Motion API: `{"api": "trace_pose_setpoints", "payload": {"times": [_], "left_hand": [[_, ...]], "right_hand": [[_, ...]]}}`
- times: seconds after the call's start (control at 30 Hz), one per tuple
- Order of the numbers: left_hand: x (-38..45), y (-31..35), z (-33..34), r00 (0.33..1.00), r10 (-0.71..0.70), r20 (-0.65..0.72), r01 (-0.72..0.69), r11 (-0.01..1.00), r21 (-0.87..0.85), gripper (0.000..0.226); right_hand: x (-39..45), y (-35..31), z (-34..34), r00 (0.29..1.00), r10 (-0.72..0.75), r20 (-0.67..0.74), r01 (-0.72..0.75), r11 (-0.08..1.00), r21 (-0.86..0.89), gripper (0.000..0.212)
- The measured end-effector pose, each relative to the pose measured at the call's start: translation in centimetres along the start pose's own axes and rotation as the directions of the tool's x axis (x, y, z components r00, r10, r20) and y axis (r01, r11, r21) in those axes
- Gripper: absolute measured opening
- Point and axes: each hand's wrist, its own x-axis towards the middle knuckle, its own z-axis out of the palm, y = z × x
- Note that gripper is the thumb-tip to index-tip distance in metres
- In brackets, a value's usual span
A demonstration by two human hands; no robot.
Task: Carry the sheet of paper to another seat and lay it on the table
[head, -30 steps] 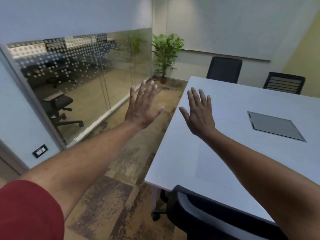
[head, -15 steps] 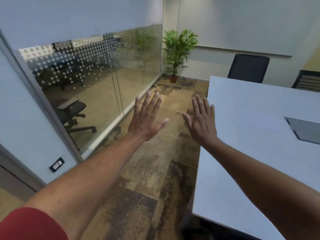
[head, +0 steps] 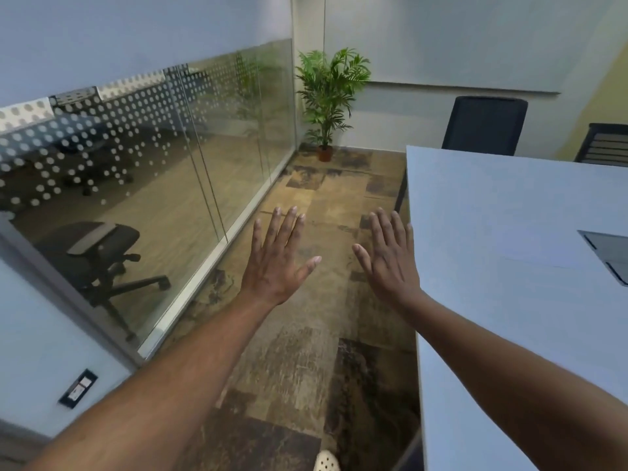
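My left hand [head: 275, 263] and my right hand [head: 390, 260] are stretched out in front of me, palms down and fingers spread, and they hold nothing. Both hover over the floor beside the left edge of the white table [head: 492, 205]; my right hand's little finger just overlaps that edge. No sheet of paper stands out clearly. Only a faint pale outline [head: 540, 256] shows on the tabletop, left of the grey hatch [head: 608, 253], and I cannot tell whether it is paper.
A glass wall [head: 170, 164] runs along the left, with an office chair [head: 102, 260] behind it. A potted plant [head: 329, 96] stands in the far corner. Two dark chairs [head: 484, 127] [head: 605, 142] sit at the table's far side. My shoe [head: 326, 462] is on the patterned floor.
My view has turned left and moved forward along the table's side. The near chair has left the frame, the hatch has slid right, and both open hands now hang over the floor.
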Motion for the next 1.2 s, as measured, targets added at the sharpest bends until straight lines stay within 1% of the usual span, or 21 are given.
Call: {"api": "trace_pose_setpoints", "payload": {"times": [0.1, 0.23, 0.33, 0.4, 0.53, 0.63, 0.77, 0.9, 1.0, 1.07, 1.13, 1.2], "left_hand": [[5.4, -2.1, 2.1, 1.000, 0.007, 0.029, -0.008, 0.999, 0.037, 0.093], [13.2, -4.1, 4.1, 1.000, 0.022, -0.022, -0.021, 0.999, 0.047, 0.093], [18.7, -4.8, 5.8, 0.999, 0.010, -0.041, -0.010, 1.000, 0.004, 0.093], [22.1, -5.2, 7.4, 0.998, 0.039, -0.047, -0.039, 0.999, -0.010, 0.093], [29.1, -5.8, 12.1, 0.994, 0.095, -0.060, -0.097, 0.994, -0.040, 0.092], [34.1, -5.8, 17.0, 0.986, 0.163, -0.032, -0.164, 0.985, -0.057, 0.092], [41.9, -5.6, 23.6, 0.967, 0.252, -0.023, -0.253, 0.959, -0.130, 0.092], [50.6, -3.7, 28.9, 0.930, 0.364, 0.043, -0.347, 0.912, -0.217, 0.092], [57.2, -0.7, 31.7, 0.875, 0.485, 0.003, -0.468, 0.846, -0.254, 0.094], [60.3, 2.0, 32.8, 0.844, 0.536, -0.011, -0.515, 0.805, -0.293, 0.094], [62.5, 5.6, 34.1, 0.814, 0.580, -0.016, -0.544, 0.753, -0.371, 0.093], [64.5, 9.8, 35.7, 0.749, 0.661, -0.041, -0.614, 0.671, -0.416, 0.093]], "right_hand": [[5.3, 1.3, 2.2, 0.999, 0.019, -0.027, -0.019, 1.000, -0.007, 0.080], [12.3, 3.2, 3.9, 0.999, 0.027, -0.045, -0.027, 1.000, -0.001, 0.079], [17.4, 4.7, 4.5, 0.997, 0.053, -0.054, -0.053, 0.999, 0.002, 0.080], [20.2, 6.0, 5.3, 0.995, 0.071, -0.067, -0.072, 0.997, -0.008, 0.081], [25.3, 9.5, 8.2, 0.988, 0.142, -0.064, -0.145, 0.989, -0.044, 0.080], [28.5, 12.6, 11.6, 0.980, 0.195, -0.049, -0.199, 0.977, -0.072, 0.077], [33.7, 16.8, 15.1, 0.959, 0.282, -0.030, -0.283, 0.953, -0.108, 0.080], [38.7, 20.9, 15.7, 0.902, 0.432, -0.008, -0.427, 0.891, -0.154, 0.082], [41.3, 24.6, 15.1, 0.843, 0.533, -0.065, -0.535, 0.822, -0.194, 0.080], [41.4, 26.7, 14.8, 0.805, 0.588, -0.081, -0.592, 0.783, -0.190, 0.081], [40.4, 29.1, 14.7, 0.759, 0.641, -0.109, -0.649, 0.737, -0.189, 0.084], [39.3, 32.2, 14.3, 0.700, 0.698, -0.148, -0.713, 0.675, -0.189, 0.085]]}}
